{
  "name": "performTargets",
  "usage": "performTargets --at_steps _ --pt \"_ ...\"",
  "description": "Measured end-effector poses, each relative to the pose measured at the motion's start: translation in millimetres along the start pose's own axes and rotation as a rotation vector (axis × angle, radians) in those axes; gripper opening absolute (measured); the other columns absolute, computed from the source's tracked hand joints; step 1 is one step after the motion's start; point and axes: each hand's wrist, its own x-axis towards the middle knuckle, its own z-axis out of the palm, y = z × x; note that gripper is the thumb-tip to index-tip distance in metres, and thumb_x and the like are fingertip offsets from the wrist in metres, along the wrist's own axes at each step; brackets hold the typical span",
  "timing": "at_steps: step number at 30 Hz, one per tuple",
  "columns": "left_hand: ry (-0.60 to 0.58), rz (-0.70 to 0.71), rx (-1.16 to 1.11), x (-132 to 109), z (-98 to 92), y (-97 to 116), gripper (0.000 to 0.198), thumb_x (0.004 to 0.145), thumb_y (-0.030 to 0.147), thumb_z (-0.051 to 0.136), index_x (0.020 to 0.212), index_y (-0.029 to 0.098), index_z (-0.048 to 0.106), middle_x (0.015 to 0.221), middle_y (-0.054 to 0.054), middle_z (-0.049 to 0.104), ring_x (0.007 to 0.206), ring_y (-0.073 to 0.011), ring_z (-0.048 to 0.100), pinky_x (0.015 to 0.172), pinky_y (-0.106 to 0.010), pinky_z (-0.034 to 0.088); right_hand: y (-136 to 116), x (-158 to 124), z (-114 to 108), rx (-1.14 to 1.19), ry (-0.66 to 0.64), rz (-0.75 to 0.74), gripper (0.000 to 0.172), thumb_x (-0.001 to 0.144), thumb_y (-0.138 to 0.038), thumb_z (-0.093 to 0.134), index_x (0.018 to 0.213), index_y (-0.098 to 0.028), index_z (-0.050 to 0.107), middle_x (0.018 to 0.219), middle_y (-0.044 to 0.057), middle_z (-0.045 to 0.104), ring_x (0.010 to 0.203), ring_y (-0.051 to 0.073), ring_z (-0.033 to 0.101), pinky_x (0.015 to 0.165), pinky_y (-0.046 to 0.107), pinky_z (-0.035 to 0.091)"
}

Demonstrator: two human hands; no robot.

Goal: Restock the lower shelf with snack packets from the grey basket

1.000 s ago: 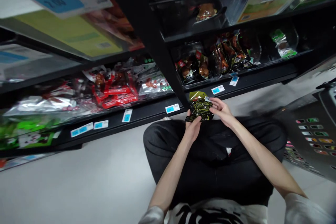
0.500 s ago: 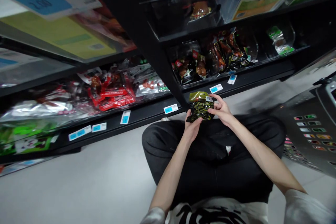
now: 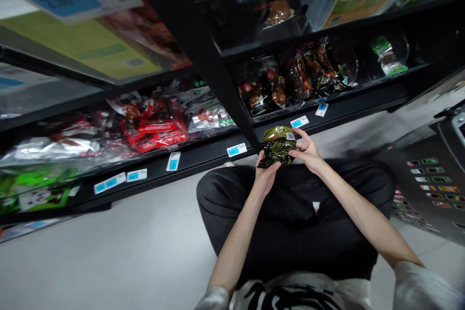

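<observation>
Above my lap, both hands hold a small black and olive-green snack packet [image 3: 278,151]. Its printed side, with yellow-green lettering and a white barcode label, faces up toward me. My left hand [image 3: 266,174] grips the lower left corner, thumb on top. At the right edge, my right hand [image 3: 308,151] pinches the packet between thumb and fingers. Just beyond it, the bottom shelf bears dark packets of brown meat snacks [image 3: 278,89] in a clear bin. The undersides of the fingers are hidden behind the packet.
Red and silver packets [image 3: 156,128] fill the shelf at left, with price tags [image 3: 237,150] along the black shelf edge. A black upright post [image 3: 218,68] divides the shelves. A grey basket [image 3: 432,174] with slots and goods inside stands at right. Pale floor [image 3: 145,252] lies at left.
The packet tilts very slightly and shifts a little to the right in my hands. Both hands keep their hold on it.
</observation>
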Motion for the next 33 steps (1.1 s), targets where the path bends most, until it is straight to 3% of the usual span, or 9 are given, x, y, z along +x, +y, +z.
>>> performTargets --at_steps 4,12,17,21,29,33 --pt "-0.009 0.014 0.02 0.1 0.4 0.8 0.046 0.064 0.02 0.09 0.102 0.026 0.064 0.106 0.002 0.069 0.105 -0.0176 0.064 0.107 -0.038 0.042 0.9 0.2 0.4 0.006 0.014 0.005 0.088 0.061 -0.034 0.092 0.138 -0.026 0.051 0.092 0.002 0.079 0.086 0.021 0.074 0.083 0.034 0.058" --pt "-0.024 -0.029 0.047 -1.1 1.4 0.1 0.061 0.058 0.019 0.093 0.11 0.028 0.063 0.11 0.001 0.069 0.105 -0.0186 0.065 0.105 -0.038 0.045 -0.9 0.1 1.6 0.072 0.084 0.018 0.094 0.066 -0.042 0.089 0.146 -0.027 0.043 0.099 0.004 0.078 0.091 0.023 0.074 0.09 0.039 0.057" --pt "-0.023 -0.076 0.055 -1.9 0.8 1.0 0.062 0.06 0.019 0.092 0.113 0.029 0.061 0.108 0.001 0.07 0.096 -0.0179 0.067 0.088 -0.034 0.055 0.8 1.1 0.9 0.065 0.107 0.025 0.092 0.067 -0.044 0.088 0.145 -0.028 0.042 0.101 0.004 0.078 0.093 0.024 0.074 0.088 0.04 0.058" --pt "-0.027 -0.108 0.067 -2.5 0.0 0.9 0.069 0.059 0.018 0.092 0.119 0.031 0.06 0.106 0.002 0.07 0.092 -0.0168 0.068 0.077 -0.028 0.055 2.7 2.7 -1.2 0.07 0.132 0.019 0.089 0.067 -0.043 0.088 0.143 -0.03 0.044 0.105 0.004 0.077 0.096 0.024 0.073 0.091 0.041 0.058" --pt "-0.037 -0.12 0.055 -1.6 -1.2 0.8 0.07 0.06 0.016 0.09 0.121 0.032 0.059 0.105 0.002 0.07 0.094 -0.0172 0.068 0.083 -0.032 0.056 3.6 3.8 -1.5 0.038 0.14 0.002 0.085 0.067 -0.045 0.088 0.14 -0.03 0.046 0.106 0.003 0.076 0.099 0.024 0.072 0.095 0.043 0.057" --pt "-0.037 -0.137 0.008 0.5 -2.2 2.4 0.061 0.066 0.017 0.083 0.12 0.032 0.06 0.1 0.003 0.07 0.093 -0.0179 0.069 0.087 -0.039 0.059 3.4 3.4 -0.7 0.039 0.146 -0.009 0.087 0.066 -0.043 0.089 0.14 -0.03 0.045 0.108 0.004 0.076 0.102 0.024 0.072 0.094 0.042 0.057"
